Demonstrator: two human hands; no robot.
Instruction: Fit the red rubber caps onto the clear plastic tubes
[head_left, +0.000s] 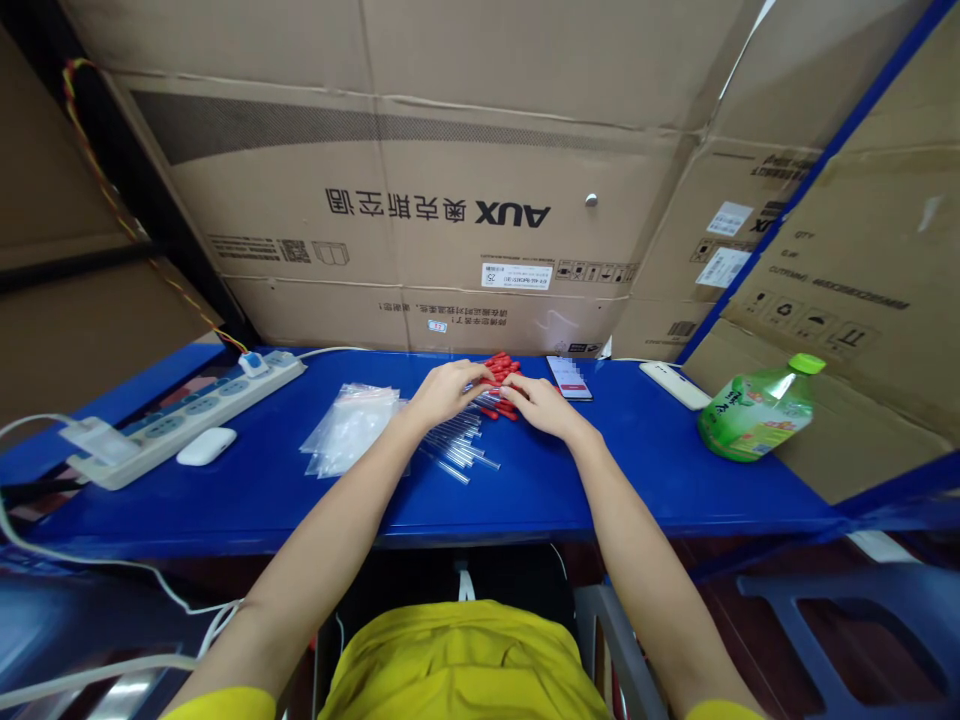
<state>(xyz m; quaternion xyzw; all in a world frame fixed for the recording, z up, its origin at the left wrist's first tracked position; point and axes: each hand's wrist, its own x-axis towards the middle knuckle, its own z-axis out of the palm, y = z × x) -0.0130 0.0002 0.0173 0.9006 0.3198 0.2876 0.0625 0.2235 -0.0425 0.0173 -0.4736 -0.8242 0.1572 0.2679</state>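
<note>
My left hand [448,389] and my right hand [541,403] rest side by side on the blue table [645,470], fingers down over a pile of small red caps [501,366]. Several clear plastic tubes [459,449] lie in a loose bunch just under and in front of my left hand. Both hands touch the caps and tubes; whether either hand pinches one is hidden by the fingers. A stack of clear zip bags [349,428] lies to the left of my left hand.
A white power strip [187,415] and a white earbud case [205,446] sit at the left. A phone [568,377], a white remote-like bar [674,384] and a lying green bottle [757,410] are at the right. Cardboard boxes [450,220] wall the back.
</note>
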